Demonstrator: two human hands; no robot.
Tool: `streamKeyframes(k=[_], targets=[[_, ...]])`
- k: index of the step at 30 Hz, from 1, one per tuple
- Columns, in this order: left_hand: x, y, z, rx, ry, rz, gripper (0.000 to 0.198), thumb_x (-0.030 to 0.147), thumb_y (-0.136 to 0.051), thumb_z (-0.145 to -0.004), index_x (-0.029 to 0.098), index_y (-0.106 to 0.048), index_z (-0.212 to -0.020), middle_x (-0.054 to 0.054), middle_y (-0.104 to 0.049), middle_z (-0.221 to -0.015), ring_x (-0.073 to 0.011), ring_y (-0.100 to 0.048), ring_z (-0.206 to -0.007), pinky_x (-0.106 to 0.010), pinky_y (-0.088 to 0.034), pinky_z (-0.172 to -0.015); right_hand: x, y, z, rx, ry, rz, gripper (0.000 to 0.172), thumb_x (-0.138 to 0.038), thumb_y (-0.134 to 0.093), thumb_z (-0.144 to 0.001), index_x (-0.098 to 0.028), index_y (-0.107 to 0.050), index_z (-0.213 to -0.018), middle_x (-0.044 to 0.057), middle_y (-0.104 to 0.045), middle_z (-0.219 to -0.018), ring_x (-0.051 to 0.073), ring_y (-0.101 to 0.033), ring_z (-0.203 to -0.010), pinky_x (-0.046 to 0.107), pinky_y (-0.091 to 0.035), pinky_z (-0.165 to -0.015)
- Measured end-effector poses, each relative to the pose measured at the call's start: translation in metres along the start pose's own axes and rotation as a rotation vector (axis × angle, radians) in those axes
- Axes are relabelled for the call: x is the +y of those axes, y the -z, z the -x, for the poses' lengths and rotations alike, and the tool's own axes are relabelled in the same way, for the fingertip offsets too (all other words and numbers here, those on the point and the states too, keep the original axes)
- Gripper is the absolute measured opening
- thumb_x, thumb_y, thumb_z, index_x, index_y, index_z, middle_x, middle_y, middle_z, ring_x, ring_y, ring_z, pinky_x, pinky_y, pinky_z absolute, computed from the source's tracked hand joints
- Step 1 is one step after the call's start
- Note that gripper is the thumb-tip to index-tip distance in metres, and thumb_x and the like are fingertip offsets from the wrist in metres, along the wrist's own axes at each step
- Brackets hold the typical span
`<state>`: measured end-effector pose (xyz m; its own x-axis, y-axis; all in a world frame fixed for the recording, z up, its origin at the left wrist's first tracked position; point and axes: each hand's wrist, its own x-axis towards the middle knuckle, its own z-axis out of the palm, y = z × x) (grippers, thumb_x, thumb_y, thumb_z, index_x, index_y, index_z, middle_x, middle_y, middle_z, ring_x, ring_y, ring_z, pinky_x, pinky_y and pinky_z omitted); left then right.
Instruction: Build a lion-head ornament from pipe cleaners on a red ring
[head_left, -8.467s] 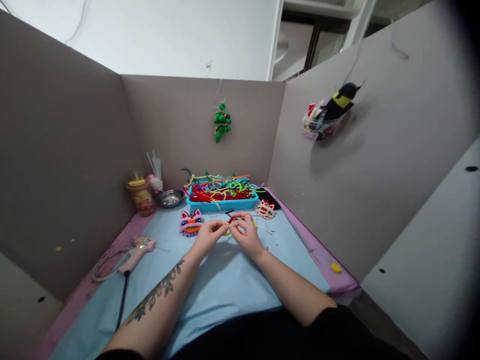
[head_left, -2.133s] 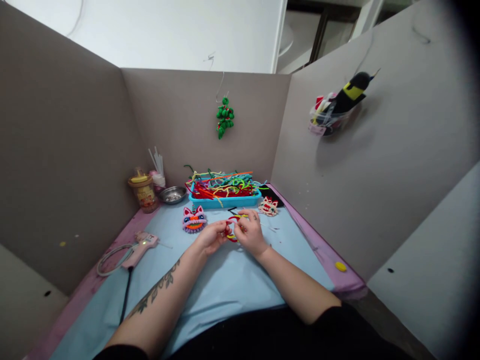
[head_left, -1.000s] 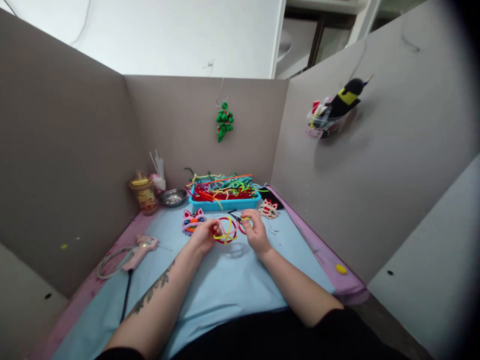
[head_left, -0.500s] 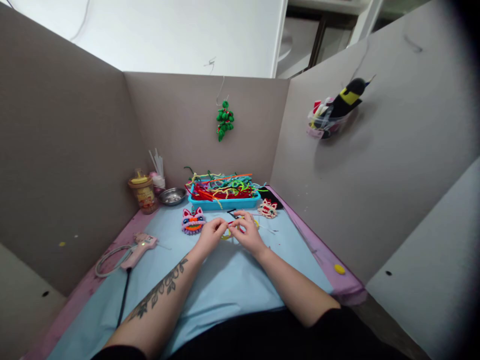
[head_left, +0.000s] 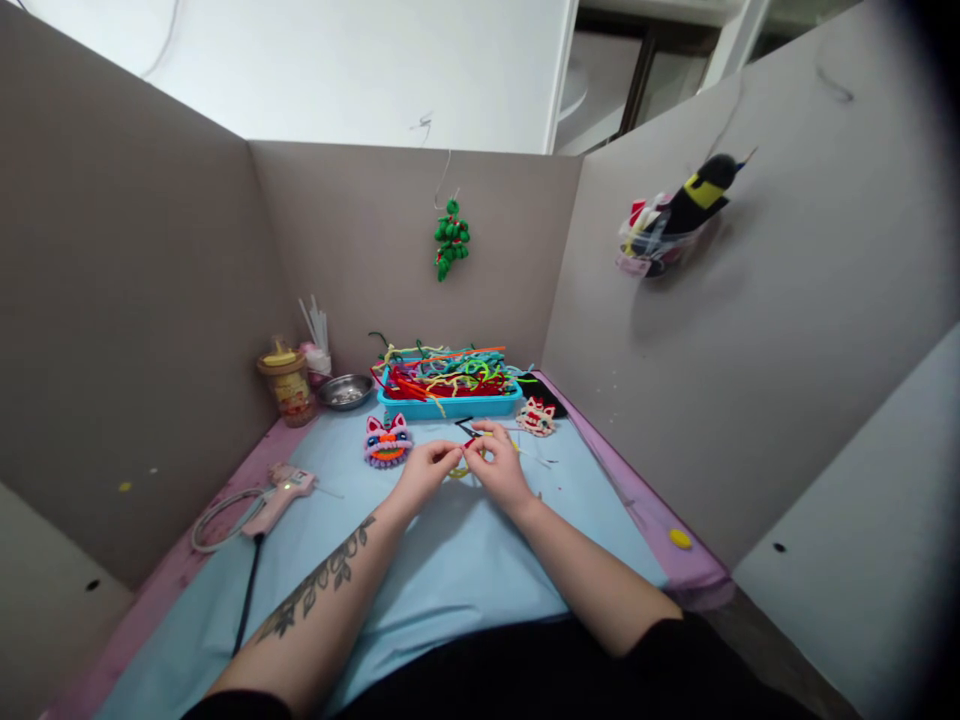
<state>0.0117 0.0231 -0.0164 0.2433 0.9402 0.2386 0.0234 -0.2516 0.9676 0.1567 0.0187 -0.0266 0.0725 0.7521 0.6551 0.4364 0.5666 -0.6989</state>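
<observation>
My left hand (head_left: 426, 470) and my right hand (head_left: 498, 470) meet above the table with fingertips pinched together. Between them shows a small piece of red pipe cleaner (head_left: 471, 443), mostly hidden by the fingers. Yellow pipe cleaner (head_left: 459, 473) lies just behind and below the fingertips; I cannot tell whether it joins the red piece. Dark-handled pliers or scissors (head_left: 466, 427) lie just beyond the hands. To the left of my left hand sits a purple and orange lion-head figure (head_left: 388, 442). A cream and red one (head_left: 536, 417) sits beyond my right hand.
A blue tray (head_left: 450, 408) heaped with coloured pipe cleaners stands at the back. A pink glue gun (head_left: 277, 500) with its cable lies left, near a metal bowl (head_left: 346, 391) and a lidded cup (head_left: 289, 385). Grey partitions (head_left: 412, 220) enclose the table on three sides.
Both hands have shifted slightly to the right, and the fingertips have come closer together around the red piece. The objects on the table stay where they were.
</observation>
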Motion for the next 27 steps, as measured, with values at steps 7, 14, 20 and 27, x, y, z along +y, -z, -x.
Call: streamKeyframes(k=[7,14,20,27], targets=[[0.007,-0.001,0.002,0.043,-0.019,-0.038,0.011,0.025,-0.067,-0.066,0.014,-0.071,-0.068,-0.003,-0.065,-0.062,-0.0142,-0.052,-0.059,-0.022,-0.037,-0.058,0.007,-0.003,0.0,-0.024,-0.091,-0.055,0.012,-0.019,-0.06,-0.068,-0.019,-0.06,-0.056,0.007,-0.056,-0.101,0.022,-0.052,-0.101,0.039,-0.035,-0.093],[0.007,0.001,0.002,0.064,-0.032,-0.078,0.01,0.023,-0.065,-0.067,0.014,-0.069,-0.063,-0.003,-0.063,-0.06,-0.0143,-0.051,-0.059,-0.022,-0.036,-0.057,0.006,-0.005,0.002,-0.057,-0.094,-0.083,0.013,-0.022,-0.061,-0.069,-0.019,-0.061,-0.056,0.006,-0.056,-0.101,0.022,-0.052,-0.1,0.038,-0.036,-0.092],[0.008,0.001,0.003,0.101,-0.061,-0.126,0.014,0.017,-0.059,-0.066,0.014,-0.062,-0.052,0.0,-0.055,-0.051,-0.0115,-0.045,-0.052,-0.021,-0.03,-0.051,-0.003,-0.006,0.006,-0.053,0.012,0.028,0.014,-0.022,-0.059,-0.071,-0.02,-0.061,-0.058,0.007,-0.056,-0.1,0.022,-0.05,-0.1,0.039,-0.037,-0.09],[0.004,0.004,0.0,0.058,0.012,-0.175,0.012,0.017,-0.052,-0.064,0.014,-0.059,-0.054,0.0,-0.055,-0.053,-0.0118,-0.045,-0.053,-0.022,-0.033,-0.054,-0.002,-0.001,0.007,-0.11,0.201,0.01,0.01,-0.021,-0.051,-0.08,-0.022,-0.059,-0.086,0.007,-0.058,-0.093,0.022,-0.053,-0.094,0.038,-0.043,-0.082]])
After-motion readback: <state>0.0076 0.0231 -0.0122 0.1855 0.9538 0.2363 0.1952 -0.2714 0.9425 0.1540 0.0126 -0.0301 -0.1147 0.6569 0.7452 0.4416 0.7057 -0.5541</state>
